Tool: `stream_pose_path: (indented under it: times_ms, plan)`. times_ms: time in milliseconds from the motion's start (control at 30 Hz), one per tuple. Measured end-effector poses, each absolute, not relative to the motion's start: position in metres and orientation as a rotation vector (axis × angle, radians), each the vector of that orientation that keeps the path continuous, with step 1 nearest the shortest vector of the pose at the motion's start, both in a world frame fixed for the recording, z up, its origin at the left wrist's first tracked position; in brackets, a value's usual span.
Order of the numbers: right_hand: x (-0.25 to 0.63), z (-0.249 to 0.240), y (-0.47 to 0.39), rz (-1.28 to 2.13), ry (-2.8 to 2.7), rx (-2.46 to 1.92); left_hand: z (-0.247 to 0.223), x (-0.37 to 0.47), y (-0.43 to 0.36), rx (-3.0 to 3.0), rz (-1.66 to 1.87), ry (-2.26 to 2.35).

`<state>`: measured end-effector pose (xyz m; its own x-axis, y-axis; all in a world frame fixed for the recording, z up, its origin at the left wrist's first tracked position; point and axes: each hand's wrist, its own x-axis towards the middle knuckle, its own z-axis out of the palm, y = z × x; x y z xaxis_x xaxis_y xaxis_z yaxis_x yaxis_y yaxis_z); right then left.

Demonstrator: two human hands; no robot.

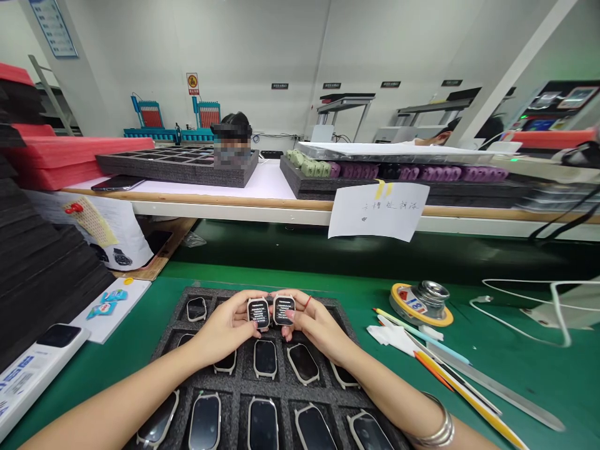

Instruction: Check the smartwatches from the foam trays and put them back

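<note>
My left hand is closed on a smartwatch with no strap, its screen lit with lines of text. Close beside it, my right hand grips a second smartwatch, also lit with a text list, the thumb at its lower right edge. Both watches are held side by side above a dark foam tray. In the tray's compartments lie several more strapless watches with dark screens, such as one watch just below my hands. My forearms cover part of the tray.
To the right lie a yellow tape roll, pens, a metal ruler and a white cable. At left are a white box and stacked black foam. A shelf with trays runs behind; a person is beyond.
</note>
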<state>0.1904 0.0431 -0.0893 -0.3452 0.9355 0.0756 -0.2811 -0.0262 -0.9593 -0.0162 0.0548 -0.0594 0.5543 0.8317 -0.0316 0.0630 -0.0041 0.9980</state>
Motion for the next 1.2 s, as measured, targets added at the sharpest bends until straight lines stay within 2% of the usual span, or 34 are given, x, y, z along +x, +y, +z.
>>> stream_pose_path:
  times_ms: [967,1033,1200]
  plan:
    - [0.193,-0.081,0.036,1.562,-1.301,-0.803,-0.065,-0.018,0.053,1.656,0.735,0.854]
    - [0.201,-0.080,0.031,1.466,-1.411,-0.886,-0.064,-0.017,0.052,1.828,0.760,0.936]
    - [0.237,-0.076,0.022,0.978,-1.756,-1.255,-0.059,-0.002,0.052,2.139,0.789,0.950]
